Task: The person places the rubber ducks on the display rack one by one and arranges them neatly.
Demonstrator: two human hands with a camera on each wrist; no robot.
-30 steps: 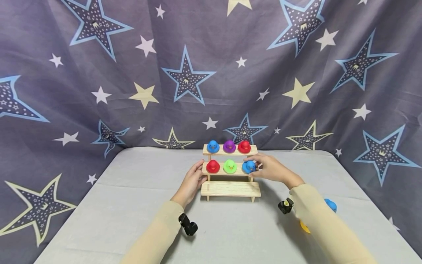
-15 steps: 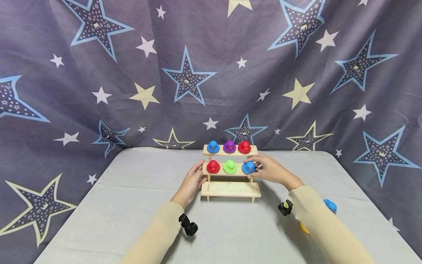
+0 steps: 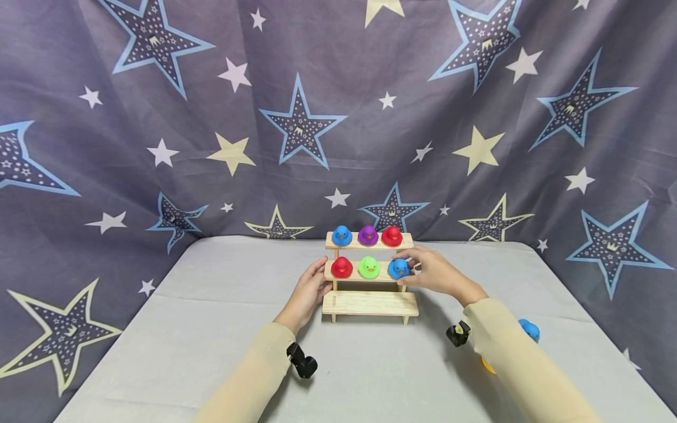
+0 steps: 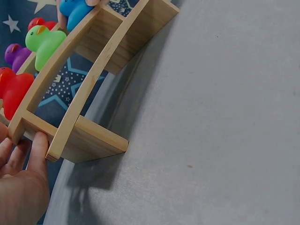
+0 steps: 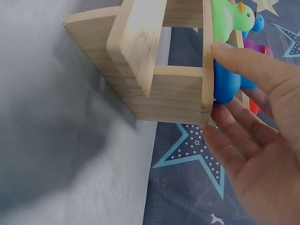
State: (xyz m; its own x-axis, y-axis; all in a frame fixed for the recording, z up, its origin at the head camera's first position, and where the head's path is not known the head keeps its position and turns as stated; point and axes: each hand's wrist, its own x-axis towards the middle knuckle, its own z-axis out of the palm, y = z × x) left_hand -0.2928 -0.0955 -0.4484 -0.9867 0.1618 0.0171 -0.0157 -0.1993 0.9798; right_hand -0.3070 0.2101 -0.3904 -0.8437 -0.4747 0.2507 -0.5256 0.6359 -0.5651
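A three-tier wooden display stand [image 3: 370, 302] stands on the table. On its middle shelf sit a red rubber duck [image 3: 341, 267], a light green one [image 3: 369, 267] and, at the right end, a blue rubber duck [image 3: 398, 268]. My right hand [image 3: 436, 271] pinches that blue duck from the right, thumb in front and fingers behind, as the right wrist view shows. My left hand [image 3: 307, 294] holds the stand's left side at the middle shelf, its fingers against the wooden side piece [image 4: 40, 124] in the left wrist view.
The top shelf carries a blue duck [image 3: 341, 235], a purple duck [image 3: 368, 235] and a red duck [image 3: 392, 235]. Another blue duck [image 3: 530, 330] and a yellow thing [image 3: 488, 365] lie partly behind my right sleeve. A star-patterned curtain [image 3: 338, 117] hangs behind the table.
Almost nothing moves. The blue duck under my right hand shifts very slightly left along the middle shelf, while my left hand stays on the stand.
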